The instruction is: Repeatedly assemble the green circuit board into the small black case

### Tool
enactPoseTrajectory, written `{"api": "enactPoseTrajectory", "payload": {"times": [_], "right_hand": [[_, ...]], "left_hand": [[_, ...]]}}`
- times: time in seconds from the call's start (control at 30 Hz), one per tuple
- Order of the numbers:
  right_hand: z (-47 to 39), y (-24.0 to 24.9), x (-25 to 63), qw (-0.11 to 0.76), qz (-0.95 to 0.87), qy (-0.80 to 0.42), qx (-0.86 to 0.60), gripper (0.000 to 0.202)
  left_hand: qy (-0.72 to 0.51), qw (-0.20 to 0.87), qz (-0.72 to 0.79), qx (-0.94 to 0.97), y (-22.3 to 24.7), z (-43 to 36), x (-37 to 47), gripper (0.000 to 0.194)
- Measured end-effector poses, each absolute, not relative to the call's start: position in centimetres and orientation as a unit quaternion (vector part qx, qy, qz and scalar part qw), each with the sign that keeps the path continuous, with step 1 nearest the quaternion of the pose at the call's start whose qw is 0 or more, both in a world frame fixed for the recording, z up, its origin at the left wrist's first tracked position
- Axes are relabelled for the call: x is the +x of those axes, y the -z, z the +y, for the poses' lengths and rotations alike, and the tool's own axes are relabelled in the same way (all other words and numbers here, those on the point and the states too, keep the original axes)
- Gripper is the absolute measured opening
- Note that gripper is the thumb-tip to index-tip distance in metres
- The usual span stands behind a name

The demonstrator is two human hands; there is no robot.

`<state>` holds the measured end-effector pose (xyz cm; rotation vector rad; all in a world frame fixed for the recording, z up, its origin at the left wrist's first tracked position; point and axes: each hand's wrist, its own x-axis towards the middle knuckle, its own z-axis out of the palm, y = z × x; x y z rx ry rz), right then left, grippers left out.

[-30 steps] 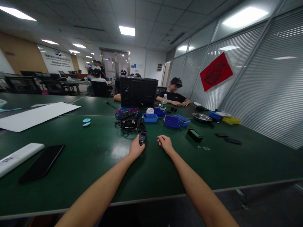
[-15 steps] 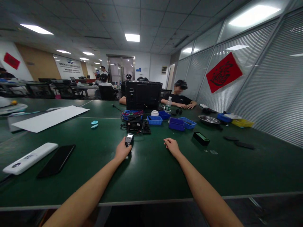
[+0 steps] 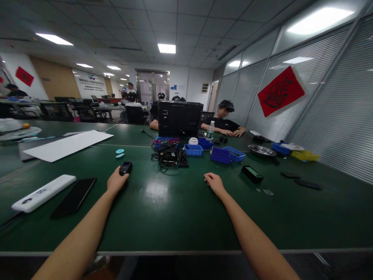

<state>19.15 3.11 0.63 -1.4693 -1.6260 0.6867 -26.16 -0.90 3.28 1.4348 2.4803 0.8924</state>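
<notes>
My left hand [image 3: 115, 181] is closed around a small black handheld device [image 3: 125, 168] with a little screen and keys, at or just above the green table [image 3: 163, 225]. Its exact kind is unclear, and its screen looks dark. My right hand [image 3: 215, 182] rests on the tabletop with its fingers curled together; I see nothing in them. Right of that hand stands a black box [image 3: 252, 174] with a green inside. A clear plastic scrap [image 3: 268, 192] and a small ring [image 3: 258, 190] lie in front of the box.
A black monitor [image 3: 180, 119] stands at the back, with cables, a baseball [image 3: 193, 141] and blue trays [image 3: 193, 150] before it. On the left lie a white power strip-like bar [image 3: 43, 193], a black slab [image 3: 74, 197] and white paper [image 3: 68, 146]. A person [image 3: 225, 120] sits across.
My left hand has moved left across the table with the handheld device, whose screen went from bright to dark. My right hand stays about where it was. The view has shifted slightly.
</notes>
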Motion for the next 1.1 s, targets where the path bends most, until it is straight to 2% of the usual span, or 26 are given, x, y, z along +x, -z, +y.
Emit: {"api": "enactPoseTrajectory", "payload": {"times": [0.23,0.33,0.43,0.6,0.83,1.1], "right_hand": [[3.3,-0.6,19.2,0.404,-0.647,-0.267,-0.590,0.024],[3.4,-0.5,19.2,0.401,-0.648,-0.260,-0.593,0.024],[3.4,-0.4,19.1,0.399,-0.651,-0.254,-0.593,0.023],[3.5,-0.5,19.1,0.391,-0.651,-0.259,-0.597,0.023],[3.3,-0.8,19.0,0.379,-0.654,-0.262,-0.600,0.024],[3.4,-0.6,18.9,0.372,-0.658,-0.259,-0.601,0.023]], "left_hand": [[-0.370,0.073,0.824,0.422,-3.6,-1.2,-27.1,0.090],[-0.392,0.075,0.825,0.399,-3.8,-1.4,-26.8,0.093],[-0.384,0.076,0.829,0.399,-3.7,-1.3,-26.8,0.087],[-0.340,0.074,0.842,0.413,-3.4,-1.1,-27.1,0.064],[-0.327,0.079,0.826,0.453,-3.3,-1.2,-24.9,0.062],[-0.322,0.109,0.750,0.568,-2.4,-1.6,-17.4,0.058]]}}
